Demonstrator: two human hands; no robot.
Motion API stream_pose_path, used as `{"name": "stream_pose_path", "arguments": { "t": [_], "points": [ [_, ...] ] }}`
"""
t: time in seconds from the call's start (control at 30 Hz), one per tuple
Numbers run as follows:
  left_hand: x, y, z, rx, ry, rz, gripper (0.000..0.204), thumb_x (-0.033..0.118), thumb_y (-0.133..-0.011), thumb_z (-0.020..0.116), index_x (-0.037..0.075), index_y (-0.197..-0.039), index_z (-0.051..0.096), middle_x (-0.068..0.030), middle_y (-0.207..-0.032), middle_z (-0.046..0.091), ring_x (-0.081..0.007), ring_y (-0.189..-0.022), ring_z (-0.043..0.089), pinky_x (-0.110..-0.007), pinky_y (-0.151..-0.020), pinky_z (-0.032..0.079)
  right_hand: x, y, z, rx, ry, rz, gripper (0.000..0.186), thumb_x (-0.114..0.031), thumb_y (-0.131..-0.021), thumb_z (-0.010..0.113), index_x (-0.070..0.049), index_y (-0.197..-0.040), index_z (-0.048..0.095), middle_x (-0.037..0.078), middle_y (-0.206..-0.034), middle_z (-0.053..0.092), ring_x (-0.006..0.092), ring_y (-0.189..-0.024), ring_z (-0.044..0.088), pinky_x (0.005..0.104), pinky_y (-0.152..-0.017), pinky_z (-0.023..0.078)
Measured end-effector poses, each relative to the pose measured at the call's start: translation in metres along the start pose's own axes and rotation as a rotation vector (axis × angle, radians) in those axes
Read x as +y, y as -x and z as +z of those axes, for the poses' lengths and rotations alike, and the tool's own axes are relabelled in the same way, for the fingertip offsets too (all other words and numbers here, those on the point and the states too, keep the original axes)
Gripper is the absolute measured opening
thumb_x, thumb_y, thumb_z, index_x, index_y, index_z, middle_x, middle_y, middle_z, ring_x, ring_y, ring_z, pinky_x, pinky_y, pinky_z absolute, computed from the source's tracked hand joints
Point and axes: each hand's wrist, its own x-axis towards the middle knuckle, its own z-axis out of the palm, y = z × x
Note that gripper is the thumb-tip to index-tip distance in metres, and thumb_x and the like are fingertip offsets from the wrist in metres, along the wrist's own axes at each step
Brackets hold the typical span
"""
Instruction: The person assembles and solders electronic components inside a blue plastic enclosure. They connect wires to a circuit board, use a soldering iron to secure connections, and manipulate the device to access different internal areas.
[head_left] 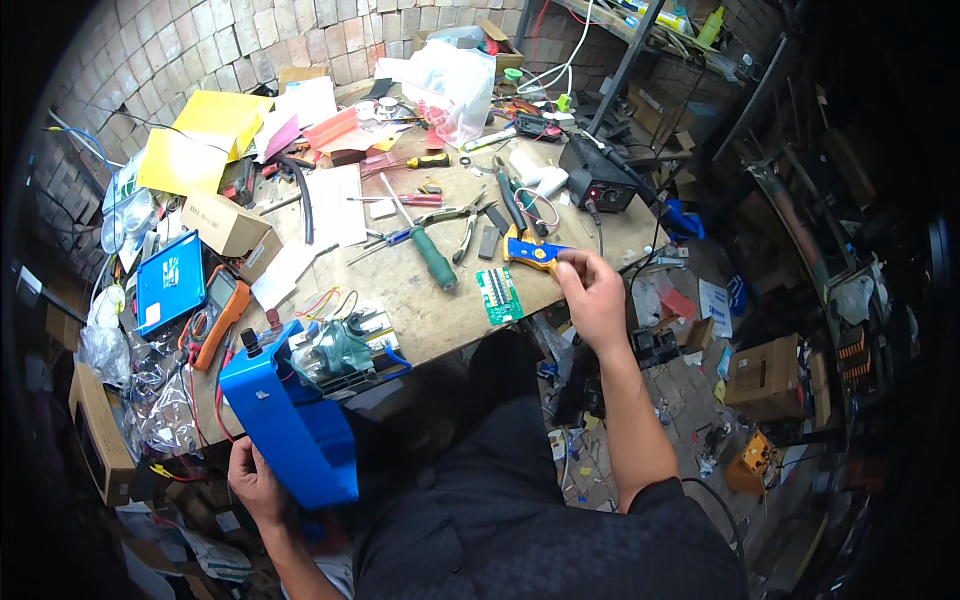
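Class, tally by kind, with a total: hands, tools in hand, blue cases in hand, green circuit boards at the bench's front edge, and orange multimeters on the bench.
Hands: 2 (left hand, right hand)
Tools in hand: 1 (yellow-and-blue tool)
Blue cases in hand: 1 (blue case)
Green circuit boards: 1 (green board)
Orange multimeters: 1 (orange multimeter)
Total: 6

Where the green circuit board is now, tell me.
In the head view's centre, the green circuit board lies near the front edge of the workbench, left of the right hand.
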Motion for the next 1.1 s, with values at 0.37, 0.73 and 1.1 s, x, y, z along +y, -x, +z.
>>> {"name": "stream_pose_path", "arguments": {
  "t": [0.37, 0.73, 1.1],
  "points": [
    [0.016, 0.004, -0.012, 0.053, -0.01, -0.01, 0.021, 0.018, -0.109, 0.061, -0.001, -0.102, 0.067, -0.0021, -0.087, 0.067, -0.0081, -0.081, 0.059, -0.025, -0.075, 0.048, 0.033, -0.096, 0.014, -0.104, 0.809, -0.271, 0.019, -0.025, -0.092, 0.073, -0.008, -0.1, 0.078, 0.013, -0.106, 0.075, 0.0346, -0.106, 0.069, 0.0434, -0.092, 0.054],
    [0.154, -0.035, -0.003, -0.095, -0.041, 0.407, 0.023, 0.021, -0.105, 0.067, -0.002, -0.101, 0.071, -0.0099, -0.095, 0.071, -0.0174, -0.089, 0.066, -0.029, -0.081, 0.051, -0.072, -0.055, -0.032, -0.234, -0.387, -0.032, 0.016, -0.012, -0.105, 0.06, 0.003, -0.103, 0.066, 0.011, -0.094, 0.075, 0.0143, -0.083, 0.069, 0.0304, -0.081, 0.057],
    [0.215, 0.019, 0.152, -0.594, 0.032, 0.568, 0.031, 0.006, -0.088, 0.08, 0.002, -0.115, 0.065, -0.0159, -0.116, 0.07, -0.0295, -0.104, 0.07, -0.037, -0.086, 0.057, -0.12, 0.055, -0.022, -0.502, -1.012, 0.2, 0.02, -0.019, -0.111, 0.053, -0.002, -0.118, 0.061, 0.012, -0.084, 0.071, 0.0223, -0.07, 0.07, 0.0386, -0.074, 0.059]
  ]
}}
